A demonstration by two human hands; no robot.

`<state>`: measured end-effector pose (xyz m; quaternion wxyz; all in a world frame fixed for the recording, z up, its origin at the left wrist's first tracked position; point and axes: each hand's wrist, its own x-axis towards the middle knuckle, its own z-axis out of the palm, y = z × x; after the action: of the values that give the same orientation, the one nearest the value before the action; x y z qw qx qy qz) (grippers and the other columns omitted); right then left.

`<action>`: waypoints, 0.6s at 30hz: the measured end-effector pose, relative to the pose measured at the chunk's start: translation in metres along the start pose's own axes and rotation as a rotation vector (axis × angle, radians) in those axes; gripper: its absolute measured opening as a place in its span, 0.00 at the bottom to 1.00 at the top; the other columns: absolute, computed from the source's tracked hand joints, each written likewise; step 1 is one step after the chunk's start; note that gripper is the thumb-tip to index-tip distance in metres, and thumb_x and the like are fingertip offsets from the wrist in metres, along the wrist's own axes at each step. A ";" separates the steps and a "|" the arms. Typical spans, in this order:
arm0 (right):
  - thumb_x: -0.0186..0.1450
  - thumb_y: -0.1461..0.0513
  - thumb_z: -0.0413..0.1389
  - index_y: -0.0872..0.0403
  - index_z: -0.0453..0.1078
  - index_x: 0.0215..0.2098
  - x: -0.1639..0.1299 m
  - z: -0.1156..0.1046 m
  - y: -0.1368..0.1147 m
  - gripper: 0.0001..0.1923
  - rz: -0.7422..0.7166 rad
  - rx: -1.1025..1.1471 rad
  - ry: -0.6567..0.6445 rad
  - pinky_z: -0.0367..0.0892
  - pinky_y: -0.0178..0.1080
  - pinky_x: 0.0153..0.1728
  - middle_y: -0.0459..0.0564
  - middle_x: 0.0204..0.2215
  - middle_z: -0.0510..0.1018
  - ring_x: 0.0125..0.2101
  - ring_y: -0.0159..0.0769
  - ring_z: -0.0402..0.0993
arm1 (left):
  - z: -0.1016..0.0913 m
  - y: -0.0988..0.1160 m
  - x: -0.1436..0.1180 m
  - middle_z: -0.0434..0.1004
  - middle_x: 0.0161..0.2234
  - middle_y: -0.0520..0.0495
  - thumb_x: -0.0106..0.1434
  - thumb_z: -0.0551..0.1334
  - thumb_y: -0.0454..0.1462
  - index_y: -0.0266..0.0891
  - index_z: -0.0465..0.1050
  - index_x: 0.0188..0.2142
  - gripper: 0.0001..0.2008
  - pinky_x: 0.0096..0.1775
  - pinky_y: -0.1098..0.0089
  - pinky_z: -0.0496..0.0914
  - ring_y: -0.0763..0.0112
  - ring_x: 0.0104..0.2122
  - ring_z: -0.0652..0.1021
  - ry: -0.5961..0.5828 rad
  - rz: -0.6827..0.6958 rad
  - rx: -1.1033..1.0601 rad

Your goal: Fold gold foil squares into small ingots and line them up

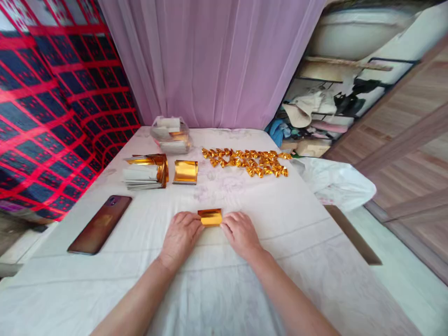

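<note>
A small gold foil sheet (211, 217), partly folded over, lies on the cloth-covered table between my hands. My left hand (182, 233) pinches its left end, and my right hand (242, 232) pinches the right end, fingers curled together on both. Beyond them rests a short stack of flat gold foil sheets (185, 172). To its left is a larger pile of foil sheets (147, 172), some showing white undersides. Several twisted gold foil pieces (245, 161) are spread in rows at the far right of the table.
A clear plastic bag (171, 135) with more sheets stands at the table's far left. A phone (101, 225) lies near the left edge. Past the right edge is a white plastic bag (339, 184). A purple curtain (213, 60) hangs behind the table (227, 280).
</note>
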<state>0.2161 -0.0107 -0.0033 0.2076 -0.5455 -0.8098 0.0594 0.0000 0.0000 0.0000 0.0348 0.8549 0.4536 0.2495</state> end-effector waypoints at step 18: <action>0.67 0.62 0.52 0.52 0.70 0.33 -0.003 0.006 0.005 0.06 0.029 0.182 0.112 0.59 0.41 0.41 0.48 0.33 0.74 0.38 0.38 0.68 | 0.001 -0.005 -0.001 0.77 0.42 0.46 0.64 0.61 0.37 0.42 0.76 0.31 0.06 0.46 0.57 0.69 0.60 0.44 0.75 -0.006 -0.181 -0.145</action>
<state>0.2192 -0.0110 -0.0111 0.3002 -0.5386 -0.7802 0.1050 -0.0040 0.0026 -0.0028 0.1205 0.8065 0.5095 0.2748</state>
